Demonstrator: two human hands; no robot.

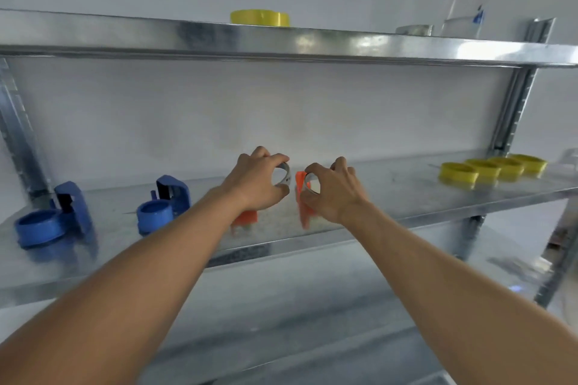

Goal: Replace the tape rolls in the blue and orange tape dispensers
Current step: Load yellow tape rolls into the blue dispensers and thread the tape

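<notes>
I reach both arms out to the middle shelf [406, 197]. My left hand [256, 181] curls around a small grey ring [283, 173], with my thumb under it and my fingers on top. My right hand [331, 189] pinches another grey ring [311, 183] the same way. I think these rings are the empty middles of old tape rolls. Two orange tape holders sit right under my hands. One orange holder [245, 217] peeks out below my left wrist. The other orange holder [301, 194] stands tall just beside my right fingers. The two blue holders, one far left [53, 222] and one nearer [162, 206], wait to the left, and my left hand is closer to them. The new yellow rolls [492, 169] lie flat in a row far to the right, so my right hand is closer to those. One more yellow roll [259, 18] sits on the top shelf. I think the rings must go down before I get new tape.
</notes>
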